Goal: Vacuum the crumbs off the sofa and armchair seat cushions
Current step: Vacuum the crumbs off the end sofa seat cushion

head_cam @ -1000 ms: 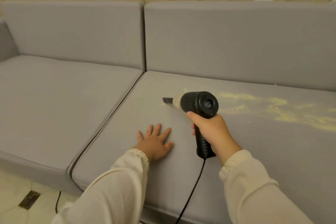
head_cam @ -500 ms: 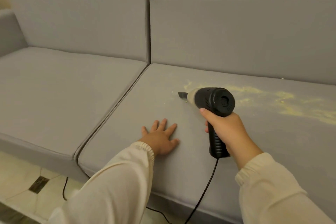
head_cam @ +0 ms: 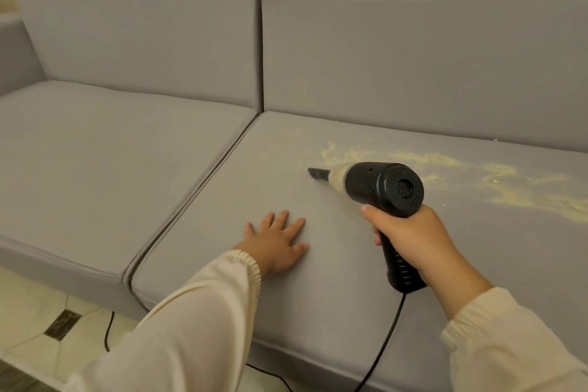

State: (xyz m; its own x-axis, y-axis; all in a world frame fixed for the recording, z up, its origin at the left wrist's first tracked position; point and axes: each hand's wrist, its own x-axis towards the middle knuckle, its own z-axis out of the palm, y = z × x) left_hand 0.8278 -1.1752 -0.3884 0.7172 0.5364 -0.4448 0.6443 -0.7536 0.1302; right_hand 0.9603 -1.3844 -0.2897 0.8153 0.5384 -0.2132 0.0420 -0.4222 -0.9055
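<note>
Far to the left of both grips, the left seat cushion (head_cam: 121, 149) looks free of crumbs, so as far as can be judged that part needs little or nothing. The left grip (head_cam: 276, 243) lies flat with fingers spread, pressing on the right seat cushion (head_cam: 318, 280), holding nothing; the fabric around it and between the two grips looks bare. To its right, the right grip (head_cam: 410, 240) is wrapped around the handle of the handheld vacuum (head_cam: 378, 188), whose narrow nozzle (head_cam: 319, 173) points left and sits at the near left end of the mess. Its cord (head_cam: 386, 340) hangs below the grip toward the floor. The vacuum's pale clear chamber (head_cam: 339, 177), just behind the nozzle, seems to hold some yellowish dust, though that is hard to confirm. Beyond and to the right of the right grip, a long band of yellow crumbs (head_cam: 496, 178) runs to the frame edge, so most of this cushion remains. No armchair is in view.
</note>
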